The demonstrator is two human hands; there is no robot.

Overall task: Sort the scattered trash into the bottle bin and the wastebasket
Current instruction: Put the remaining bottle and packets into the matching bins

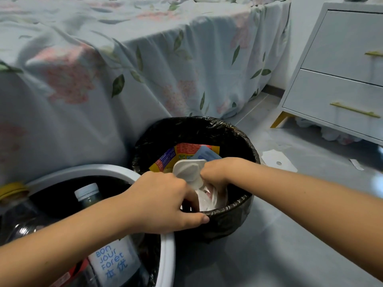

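While both hands work over the black-lined wastebasket (238, 206), the left hand (163, 201) reaches across from the near left, fingers curled down inside the rim and thumb lying along the liner's near edge; what those fingers have hold of, if anything, I cannot tell. Over on the right, the right hand (217, 172) is bunched tight, fingers curled round crumpled white paper (207, 201) that hangs down into the basket. Between the two hands sits a white plastic lid-like piece (189, 171), touching both, tilted up above the basket's mouth. Deeper inside lies a yellow and red snack wrapper (167, 160) with a blue-grey packet (205, 154) on top of it.

Just left of the wastebasket, touching it, stands the white-rimmed bottle bin (167, 259), near left corner of the scene. Clear plastic bottles are inside: one with a white cap (87, 191) standing upright, one with a white label (114, 264) printed in blue letters.

Still out on the grey floor (290, 235), right of the basket, lie a white card (277, 160) with a hole and a small white scrap (356, 164). Behind everything, the bed (124, 69) under a floral sheet; far right, a pale nightstand (342, 79) with gold handles.
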